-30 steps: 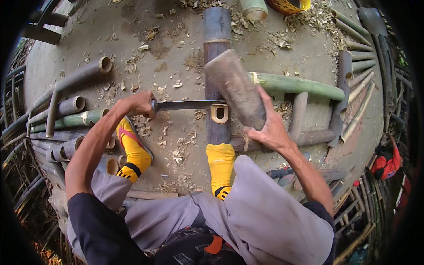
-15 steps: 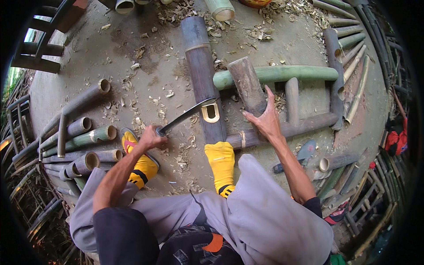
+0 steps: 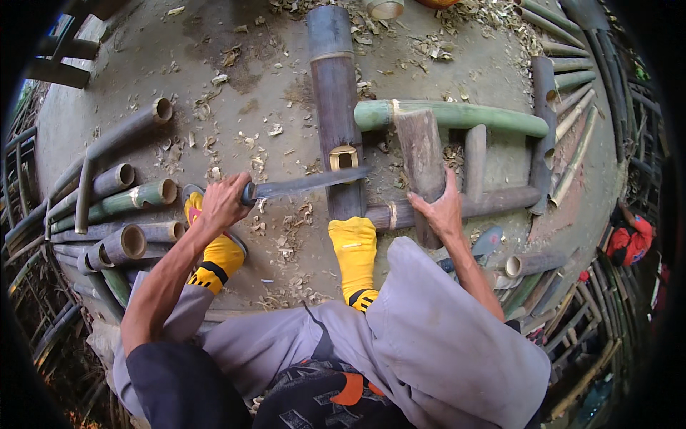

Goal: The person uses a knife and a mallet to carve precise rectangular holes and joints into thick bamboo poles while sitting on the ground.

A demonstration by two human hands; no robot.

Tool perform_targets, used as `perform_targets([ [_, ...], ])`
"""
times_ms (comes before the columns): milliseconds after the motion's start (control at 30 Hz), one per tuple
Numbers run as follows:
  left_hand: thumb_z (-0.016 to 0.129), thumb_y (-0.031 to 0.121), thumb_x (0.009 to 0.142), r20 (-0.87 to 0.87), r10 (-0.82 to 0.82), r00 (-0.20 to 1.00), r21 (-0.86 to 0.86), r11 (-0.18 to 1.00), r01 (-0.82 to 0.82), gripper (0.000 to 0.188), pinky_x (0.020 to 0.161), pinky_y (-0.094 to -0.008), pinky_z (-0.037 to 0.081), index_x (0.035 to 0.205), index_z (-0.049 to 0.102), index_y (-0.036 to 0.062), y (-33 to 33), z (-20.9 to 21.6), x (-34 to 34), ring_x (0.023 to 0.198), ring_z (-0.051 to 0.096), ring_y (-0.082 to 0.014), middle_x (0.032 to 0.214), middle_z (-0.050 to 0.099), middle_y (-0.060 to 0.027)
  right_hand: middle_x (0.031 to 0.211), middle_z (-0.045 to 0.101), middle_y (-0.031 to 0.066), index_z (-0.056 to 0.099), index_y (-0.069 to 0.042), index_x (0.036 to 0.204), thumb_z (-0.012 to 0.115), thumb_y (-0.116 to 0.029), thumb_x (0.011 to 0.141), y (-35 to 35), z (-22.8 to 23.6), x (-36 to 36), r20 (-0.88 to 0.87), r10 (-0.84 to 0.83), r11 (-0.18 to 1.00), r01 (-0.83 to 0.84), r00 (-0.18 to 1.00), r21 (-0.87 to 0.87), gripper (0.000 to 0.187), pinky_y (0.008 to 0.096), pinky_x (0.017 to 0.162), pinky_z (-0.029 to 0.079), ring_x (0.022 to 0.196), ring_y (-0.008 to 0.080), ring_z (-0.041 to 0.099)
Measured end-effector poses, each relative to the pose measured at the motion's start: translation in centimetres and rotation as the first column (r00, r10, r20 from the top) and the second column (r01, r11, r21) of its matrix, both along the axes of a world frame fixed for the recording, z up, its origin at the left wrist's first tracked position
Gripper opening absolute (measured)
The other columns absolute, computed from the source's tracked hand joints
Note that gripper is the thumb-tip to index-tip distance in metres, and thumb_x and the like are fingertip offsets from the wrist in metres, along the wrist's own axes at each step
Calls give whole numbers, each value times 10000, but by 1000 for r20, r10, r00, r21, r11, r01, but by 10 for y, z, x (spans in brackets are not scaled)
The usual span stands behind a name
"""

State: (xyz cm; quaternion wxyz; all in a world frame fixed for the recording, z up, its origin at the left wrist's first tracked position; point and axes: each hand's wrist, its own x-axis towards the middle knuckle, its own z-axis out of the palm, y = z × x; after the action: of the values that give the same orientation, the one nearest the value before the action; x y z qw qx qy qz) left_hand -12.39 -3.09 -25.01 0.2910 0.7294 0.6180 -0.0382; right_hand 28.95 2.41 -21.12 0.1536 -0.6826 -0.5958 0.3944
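Note:
My left hand point(image 3: 227, 200) is closed round the dark handle of a machete point(image 3: 307, 183). Its long blade lies nearly level across the dark bamboo pole point(image 3: 332, 96), just on the near side of a pale-edged rectangular hole point(image 3: 344, 159) cut in it. My right hand point(image 3: 443, 214) grips the near part of a thick wooden club point(image 3: 420, 146), which stands to the right of the pole, over the frame. A green bamboo rail point(image 3: 493, 122) and a darker rail point(image 3: 493, 202) run rightward from the pole. My yellow-socked foot point(image 3: 354, 250) rests at the pole's near end.
Cut bamboo pieces point(image 3: 118, 204) are stacked at the left. More poles point(image 3: 572, 79) and bamboo frames line the right side. Shavings point(image 3: 286, 247) litter the concrete floor. A short bamboo tube point(image 3: 536, 263) lies at the right, and a person in red point(image 3: 630, 239) is beyond.
The machete blade has swung from slanting up at the hole to nearly level below it. My left hand has lifted slightly leftward. The club has come nearer and stands straighter.

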Motion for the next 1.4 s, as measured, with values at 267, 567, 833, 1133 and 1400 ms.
perform_targets([
  [267, 684, 168, 678, 365, 180, 914, 312, 901, -302, 405, 720, -461, 459, 1022, 529, 23, 122, 56, 92, 770, 589, -393, 817, 595, -200, 1007, 591, 316, 291, -65, 1353, 783, -243, 668, -23, -15, 8, 317, -90, 996, 78, 944, 50, 861, 491, 817, 467, 936, 479, 580],
  [567, 497, 157, 806, 141, -76, 987, 552, 834, -14, 197, 660, -507, 508, 785, 641, 25, 386, 67, 192, 752, 646, -406, 775, 642, -243, 988, 590, 316, 312, -91, 1348, 782, -273, 653, -19, -18, 8, 266, -87, 996, 76, 960, 51, 858, 506, 796, 479, 905, 486, 587],
  [833, 525, 167, 757, -258, -25, 966, 426, 894, 137, 227, 649, -452, 541, 831, 705, 51, 465, 35, 253, 768, 683, -301, 853, 695, -149, 974, 596, 301, 343, -93, 1342, 786, -296, 647, -22, -18, 20, 280, -122, 992, 129, 952, -5, 849, 509, 789, 486, 906, 462, 598],
  [1133, 686, 378, 813, 34, -101, 994, 369, 926, 82, 383, 653, -460, 548, 1031, 667, 63, 364, 56, 162, 805, 680, -324, 872, 689, -190, 993, 613, 292, 330, -76, 1352, 796, -276, 640, -20, -21, 20, 278, -123, 992, 116, 953, 40, 874, 493, 786, 496, 886, 463, 613],
  [1400, 669, 168, 642, 265, -9, 964, 64, 998, -8, 299, 537, -450, 464, 863, 488, 79, 98, 30, 51, 577, 585, -374, 609, 565, -147, 1051, 615, 273, 331, -63, 1340, 792, -204, 647, -13, -16, 12, 158, -129, 990, 135, 979, -27, 845, 447, 831, 486, 962, 425, 612],
])
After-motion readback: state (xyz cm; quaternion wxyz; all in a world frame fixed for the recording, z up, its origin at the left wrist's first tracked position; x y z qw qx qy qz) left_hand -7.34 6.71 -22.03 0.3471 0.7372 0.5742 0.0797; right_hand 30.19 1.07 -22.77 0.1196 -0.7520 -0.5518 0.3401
